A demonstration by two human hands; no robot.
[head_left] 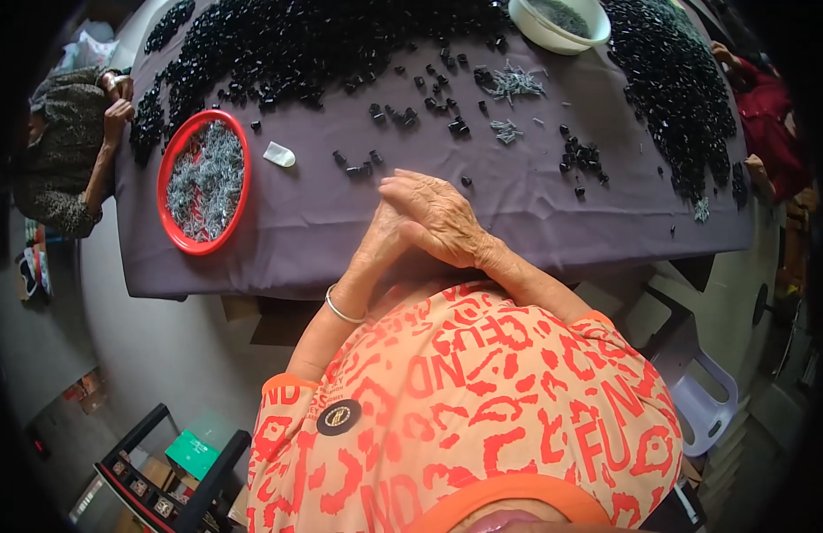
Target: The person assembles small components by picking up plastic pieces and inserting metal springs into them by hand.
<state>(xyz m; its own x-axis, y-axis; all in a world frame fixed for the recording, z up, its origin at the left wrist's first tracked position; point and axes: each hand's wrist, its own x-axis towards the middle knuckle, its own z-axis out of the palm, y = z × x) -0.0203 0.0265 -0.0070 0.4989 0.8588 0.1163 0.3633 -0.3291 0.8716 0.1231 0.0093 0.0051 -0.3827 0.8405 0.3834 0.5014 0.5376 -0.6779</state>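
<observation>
My hands are together above the near edge of the cloth-covered table. My right hand (442,218) lies over the left, its fingers pressed together and wrapped across it. Under it, my left hand (386,226) has its fingers hidden, and anything between the palms is out of sight. Just beyond the fingertips sit a few small black plastic parts (358,169). To the left, a red oval basket (164,182) holds many thin grey metal pieces (207,182). A small white scoop-like piece (279,155) lies between the basket and my hands.
Large heaps of black parts (260,44) cover the far side and right of the table. A pale bowl (560,40) stands at the back, near loose metal pieces (514,83). One person (69,151) sits at the left edge, another (771,133) at the right. A plastic chair (704,404) stands behind right.
</observation>
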